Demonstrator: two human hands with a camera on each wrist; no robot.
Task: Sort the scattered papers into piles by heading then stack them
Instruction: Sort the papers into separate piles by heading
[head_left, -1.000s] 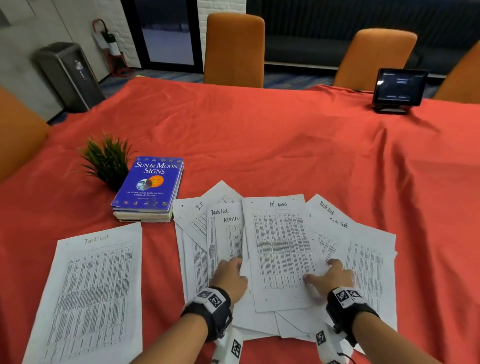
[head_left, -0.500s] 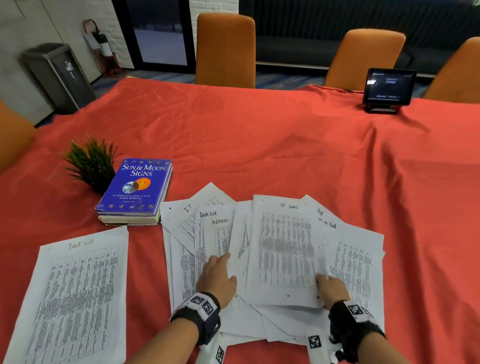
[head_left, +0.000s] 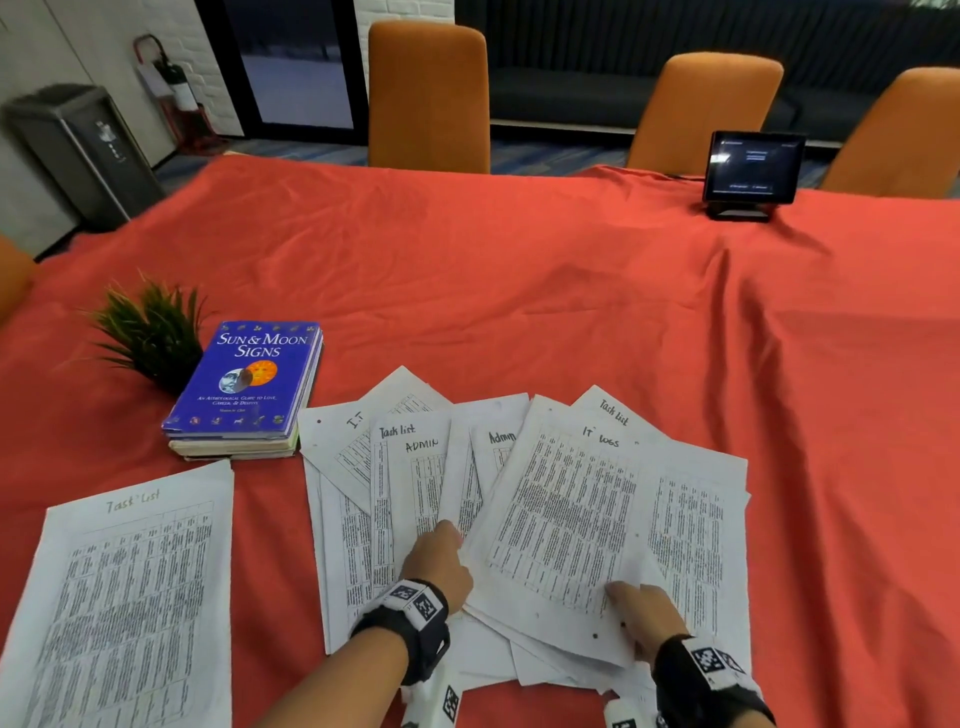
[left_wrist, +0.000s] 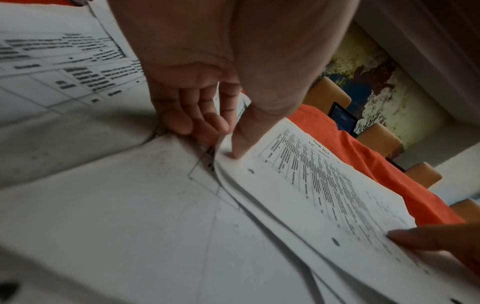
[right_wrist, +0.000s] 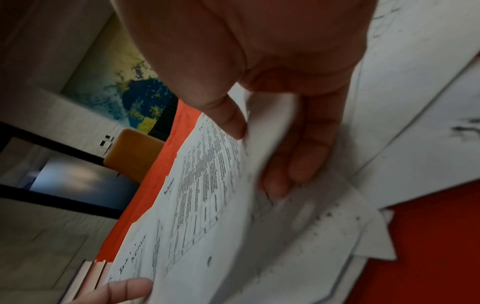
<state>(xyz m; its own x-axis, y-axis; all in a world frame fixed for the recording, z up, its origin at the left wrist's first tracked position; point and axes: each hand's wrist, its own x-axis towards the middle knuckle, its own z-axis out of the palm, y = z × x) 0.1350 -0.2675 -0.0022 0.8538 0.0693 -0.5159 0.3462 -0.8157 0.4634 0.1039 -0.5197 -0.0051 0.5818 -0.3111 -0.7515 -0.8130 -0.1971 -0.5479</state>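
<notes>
Head view: fanned papers (head_left: 467, 499) at 6 o'clock on the red tablecloth (head_left: 519, 291); a lone "Task list" sheet (head_left: 130, 587) at 8 o'clock; a blue book (head_left: 244, 379) and small plant (head_left: 150, 332) at 10 o'clock; a tablet (head_left: 750, 166) at 1 o'clock. The top "IT logs" sheet (head_left: 566, 525) lies skewed over the fan. Left wrist view: left hand (left_wrist: 207, 98), fingers curled, thumb pressing the raised sheet edges. Right wrist view: right hand (right_wrist: 272, 92) pinches the lifted sheet's near edge between thumb and fingers. Risk, as judged: several edges sit bunched together, so a neighbouring sheet under another heading could drag along unnoticed and be misfiled.
</notes>
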